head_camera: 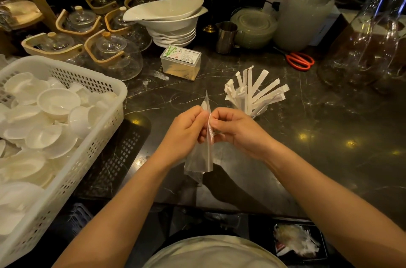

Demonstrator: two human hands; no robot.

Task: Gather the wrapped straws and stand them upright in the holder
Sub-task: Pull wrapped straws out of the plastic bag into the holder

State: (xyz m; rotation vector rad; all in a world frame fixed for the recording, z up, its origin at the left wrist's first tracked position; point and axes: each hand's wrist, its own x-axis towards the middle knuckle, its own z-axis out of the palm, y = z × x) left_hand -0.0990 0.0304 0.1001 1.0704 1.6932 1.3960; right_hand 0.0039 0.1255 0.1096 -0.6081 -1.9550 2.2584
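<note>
Straws already upright in holder; our hands, left and right, both pinch the empty plastic bag; next we discard it

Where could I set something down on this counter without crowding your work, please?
Bare counter lies right of the straws, below the scissors. The left is crowded: basket, teapots, bowls.

You're standing at a café or restaurant service counter: glass teapots are crowding the dark marble top, stacked white bowls and a basket of small dishes are sitting alongside.
</note>
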